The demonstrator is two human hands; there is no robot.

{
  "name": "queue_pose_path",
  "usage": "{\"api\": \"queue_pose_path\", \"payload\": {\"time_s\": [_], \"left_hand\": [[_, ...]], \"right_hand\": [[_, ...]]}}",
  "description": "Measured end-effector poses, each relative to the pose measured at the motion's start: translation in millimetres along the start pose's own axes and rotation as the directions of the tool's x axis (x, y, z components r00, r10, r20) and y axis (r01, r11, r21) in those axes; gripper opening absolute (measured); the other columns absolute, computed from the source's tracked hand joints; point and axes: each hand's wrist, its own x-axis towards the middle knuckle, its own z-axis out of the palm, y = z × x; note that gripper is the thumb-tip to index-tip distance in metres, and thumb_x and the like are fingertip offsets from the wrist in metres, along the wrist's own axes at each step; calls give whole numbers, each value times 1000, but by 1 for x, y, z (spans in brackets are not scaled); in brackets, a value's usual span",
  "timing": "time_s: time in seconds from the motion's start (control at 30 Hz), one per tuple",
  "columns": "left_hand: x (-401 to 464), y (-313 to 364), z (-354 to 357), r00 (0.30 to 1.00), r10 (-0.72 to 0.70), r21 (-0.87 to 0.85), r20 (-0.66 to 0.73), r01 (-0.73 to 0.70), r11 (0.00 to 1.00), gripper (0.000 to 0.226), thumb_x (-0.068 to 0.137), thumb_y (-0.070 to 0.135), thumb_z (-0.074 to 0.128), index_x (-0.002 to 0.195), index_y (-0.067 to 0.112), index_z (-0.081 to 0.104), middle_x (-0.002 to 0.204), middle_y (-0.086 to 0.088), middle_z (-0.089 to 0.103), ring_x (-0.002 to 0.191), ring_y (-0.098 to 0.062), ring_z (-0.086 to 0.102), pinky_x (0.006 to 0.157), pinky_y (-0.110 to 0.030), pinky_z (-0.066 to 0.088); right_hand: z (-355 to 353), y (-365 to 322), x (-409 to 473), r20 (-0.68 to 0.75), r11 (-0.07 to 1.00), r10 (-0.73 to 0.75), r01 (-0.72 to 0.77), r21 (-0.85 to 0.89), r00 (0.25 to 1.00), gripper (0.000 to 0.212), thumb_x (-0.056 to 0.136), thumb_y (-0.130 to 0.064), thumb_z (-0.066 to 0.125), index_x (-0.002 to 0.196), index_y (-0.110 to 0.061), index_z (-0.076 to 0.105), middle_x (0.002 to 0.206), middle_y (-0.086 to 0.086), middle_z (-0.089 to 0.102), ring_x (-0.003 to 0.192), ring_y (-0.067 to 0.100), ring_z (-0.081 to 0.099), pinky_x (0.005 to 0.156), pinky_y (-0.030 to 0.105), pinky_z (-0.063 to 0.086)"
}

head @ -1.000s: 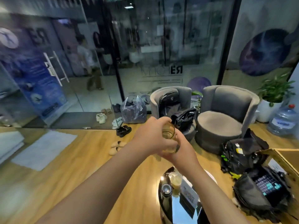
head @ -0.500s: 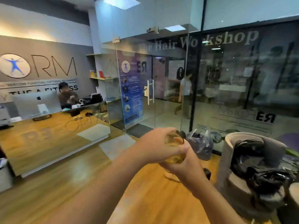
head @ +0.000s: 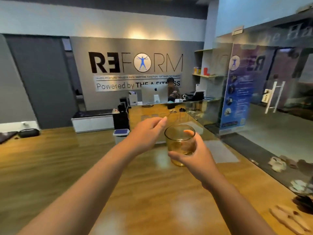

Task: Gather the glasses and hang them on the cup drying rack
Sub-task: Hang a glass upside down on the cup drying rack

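My two forearms reach out ahead of me over the wooden floor (head: 152, 192). My right hand (head: 194, 156) grips the glass (head: 180, 143) from its right side and below, fingers wrapped round the lower wall and the thumb up near the rim, so the glass is carried in the air at about chest height, over the floor and not set on anything. My left hand (head: 147, 133) is just beside it on the left, loose and empty, fingers spread and not touching the glass.

The glass is a short amber tumbler. Its long axis runs close to vertical, mouth up, the rim tipped slightly toward me so I look into the opening. It seems empty, though the tint and blur make that hard to be sure of.

I judge this to be the gathering and carrying step: one glass is in hand and none is hung yet. No rack shows anywhere in view, so the next move calls for finding it and walking there with a steady grip. To hang, the glass will have to be turned mouth down over a peg, and my free left hand could help with that turn.

Further off stands the reception bench (head: 152, 112) with a monitor (head: 154, 93) and a person seated behind it, and a glass partition (head: 254, 82) on the right.
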Motion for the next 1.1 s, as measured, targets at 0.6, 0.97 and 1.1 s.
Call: {"api": "queue_pose_path", "payload": {"time_s": [0.6, 0.97, 1.1], "left_hand": [[-191, -272, -317, 555, -480, -36, -679, 628, 777, 46, 107, 48, 33, 129, 25, 66, 112, 6, 71, 103, -9, 64, 95, -37, 51], [-293, -341, -396, 43, -488, -257, -872, 808, 530, 39, 107, 45, 38, 129, 28, 65, 121, 5, 69, 113, -12, 63, 101, -35, 47], [-334, -357, -425, -72, -421, -285, -904, 835, 471, 40, 107, 45, 39, 128, 27, 67, 117, 10, 70, 113, -10, 63, 103, -39, 48]], "right_hand": [[473, -128, 94, 666, 901, -388, 109, 420, 637, 75, 64, -31, 100, 127, -38, 60, 120, -12, 75, 110, 6, 71, 95, 36, 60], [683, -202, 101, 824, 845, -528, 31, 534, 205, 71, 70, -30, 98, 126, -38, 56, 115, -17, 73, 100, -3, 71, 83, 21, 58], [747, -225, 81, 827, 830, -553, -13, 557, 105, 75, 69, -33, 98, 131, -36, 56, 115, -15, 74, 100, 0, 72, 86, 25, 60]]}}
